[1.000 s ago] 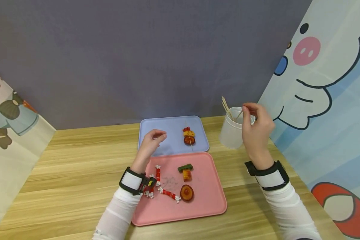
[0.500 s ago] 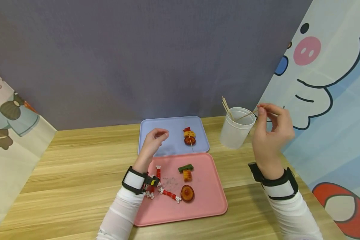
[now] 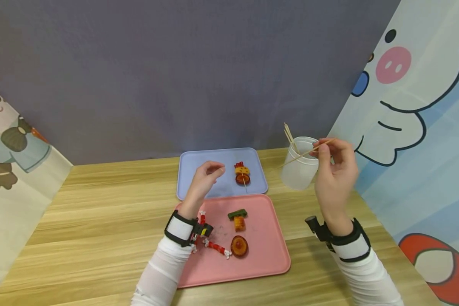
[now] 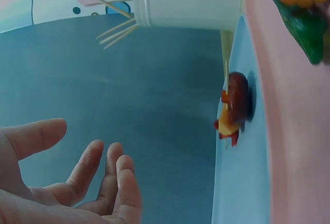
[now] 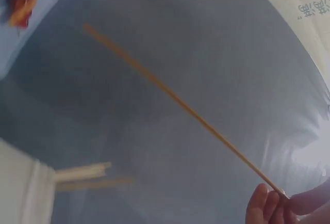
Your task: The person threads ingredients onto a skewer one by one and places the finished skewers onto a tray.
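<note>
My right hand pinches a thin wooden skewer near one end, thumb against fingertips. The skewer points left across the front of a white cup; in the right wrist view its whole length shows, bare. Above the left part of the blue tray hovers my left hand, fingers loosely bent and holding nothing. On that tray's right side lies a loaded skewer with red, yellow and brown toy food pieces.
Nearer to me, a pink tray carries a green piece, a yellow corn-like piece, a round brown piece and red sticks with white ends. Several skewers lean in the cup. A grey panel stands behind.
My right hand has pulled the skewer out of the cup, swinging right and then back left as the skewer came clear. My left hand has drifted slightly right.
</note>
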Demonstrator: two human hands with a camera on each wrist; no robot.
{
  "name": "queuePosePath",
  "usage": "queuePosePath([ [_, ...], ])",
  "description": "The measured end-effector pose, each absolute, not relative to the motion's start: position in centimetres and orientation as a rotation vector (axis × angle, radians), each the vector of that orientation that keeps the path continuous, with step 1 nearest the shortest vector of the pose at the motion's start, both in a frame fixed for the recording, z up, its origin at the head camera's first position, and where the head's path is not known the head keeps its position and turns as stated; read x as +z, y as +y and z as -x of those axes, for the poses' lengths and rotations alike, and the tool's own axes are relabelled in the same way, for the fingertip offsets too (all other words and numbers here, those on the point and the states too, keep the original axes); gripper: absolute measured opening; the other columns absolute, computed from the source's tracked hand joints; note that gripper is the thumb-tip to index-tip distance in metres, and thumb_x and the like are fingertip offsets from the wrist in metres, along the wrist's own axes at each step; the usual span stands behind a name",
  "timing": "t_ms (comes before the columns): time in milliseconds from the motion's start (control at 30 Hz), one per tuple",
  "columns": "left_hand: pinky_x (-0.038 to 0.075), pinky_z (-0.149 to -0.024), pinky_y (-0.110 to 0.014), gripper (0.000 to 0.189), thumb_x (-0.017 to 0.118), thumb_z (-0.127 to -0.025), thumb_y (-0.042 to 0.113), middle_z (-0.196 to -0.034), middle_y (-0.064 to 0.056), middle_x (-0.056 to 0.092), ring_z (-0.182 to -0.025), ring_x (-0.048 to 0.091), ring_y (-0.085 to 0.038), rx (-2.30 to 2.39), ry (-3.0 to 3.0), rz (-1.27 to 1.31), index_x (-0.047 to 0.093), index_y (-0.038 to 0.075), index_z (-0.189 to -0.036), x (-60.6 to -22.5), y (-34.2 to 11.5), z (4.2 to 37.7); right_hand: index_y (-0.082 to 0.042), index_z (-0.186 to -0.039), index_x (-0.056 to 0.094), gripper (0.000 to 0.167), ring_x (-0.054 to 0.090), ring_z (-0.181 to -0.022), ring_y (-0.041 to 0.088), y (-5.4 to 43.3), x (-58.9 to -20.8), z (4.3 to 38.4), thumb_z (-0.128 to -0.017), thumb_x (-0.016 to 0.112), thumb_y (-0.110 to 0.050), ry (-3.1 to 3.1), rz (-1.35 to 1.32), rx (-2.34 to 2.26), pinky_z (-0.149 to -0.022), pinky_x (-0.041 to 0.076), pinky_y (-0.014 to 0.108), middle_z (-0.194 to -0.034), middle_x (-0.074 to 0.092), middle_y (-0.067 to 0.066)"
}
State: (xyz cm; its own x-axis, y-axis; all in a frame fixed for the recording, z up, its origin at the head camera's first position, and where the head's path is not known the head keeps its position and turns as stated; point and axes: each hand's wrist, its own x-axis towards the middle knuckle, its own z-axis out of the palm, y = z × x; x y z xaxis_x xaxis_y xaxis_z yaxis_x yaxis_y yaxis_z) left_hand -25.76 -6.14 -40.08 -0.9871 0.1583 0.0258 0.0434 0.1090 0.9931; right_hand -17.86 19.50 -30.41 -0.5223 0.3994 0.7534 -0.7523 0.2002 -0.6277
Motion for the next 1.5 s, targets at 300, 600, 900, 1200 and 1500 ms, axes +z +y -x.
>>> queuePosePath([
  [300,0.043,-0.091,-0.045,0.029,0.061,-0.092,0.022,-0.111,-0.011,0.061,-0.099,0.055,-0.02,2.049,2.224,-0.247,0.062,0.005,-0.115,-39.8,-4.8,25.6,0.005,-0.103,0.056,0.013,0.062,-0.092,0.02,19.3,-32.5,19.0,-0.094,0.052,-0.004,-1.566,-0.34,1.824,-0.077,0.055,0.025,-0.1,0.059,0.014],
  [600,0.045,-0.092,-0.037,0.023,0.061,-0.093,0.02,-0.112,-0.009,0.062,-0.102,0.057,-0.021,1.99,2.237,-0.361,0.065,0.009,-0.112,-39.5,-3.3,24.7,0.005,-0.105,0.052,0.014,0.063,-0.09,0.016,18.7,-34.6,20.3,-0.097,0.049,-0.006,-1.627,-0.209,2.031,-0.077,0.056,0.026,-0.099,0.06,0.013],
  [900,0.05,-0.086,-0.036,0.022,0.059,-0.094,0.022,-0.112,-0.006,0.067,-0.099,0.06,-0.019,1.817,2.31,-0.486,0.068,0.013,-0.113,-40.0,-1.8,23.7,-0.002,-0.107,0.053,0.018,0.06,-0.088,0.012,19.1,-38.8,22.6,-0.097,0.052,-0.017,-1.755,-0.154,2.183,-0.077,0.056,0.025,-0.1,0.06,0.006],
  [1200,0.05,-0.077,-0.029,0.021,0.057,-0.095,0.02,-0.111,-0.005,0.066,-0.096,0.059,-0.017,1.683,2.359,-0.526,0.069,0.014,-0.112,-40.1,-0.7,22.7,0.004,-0.113,0.048,0.023,0.06,-0.088,0.012,17.5,-38.1,22.1,-0.099,0.048,-0.014,-1.887,-0.003,2.186,-0.079,0.055,0.025,-0.094,0.061,0.003],
  [1500,0.048,-0.071,-0.027,0.015,0.061,-0.092,0.014,-0.096,-0.002,0.069,-0.084,0.06,-0.013,1.637,2.396,-0.614,0.071,0.012,-0.103,-40.2,-0.3,22.3,0.004,-0.109,0.047,0.016,0.06,-0.087,0.011,16.7,-38.0,21.8,-0.099,0.046,-0.008,-1.915,0.028,2.198,-0.078,0.056,0.026,-0.098,0.057,0.006],
])
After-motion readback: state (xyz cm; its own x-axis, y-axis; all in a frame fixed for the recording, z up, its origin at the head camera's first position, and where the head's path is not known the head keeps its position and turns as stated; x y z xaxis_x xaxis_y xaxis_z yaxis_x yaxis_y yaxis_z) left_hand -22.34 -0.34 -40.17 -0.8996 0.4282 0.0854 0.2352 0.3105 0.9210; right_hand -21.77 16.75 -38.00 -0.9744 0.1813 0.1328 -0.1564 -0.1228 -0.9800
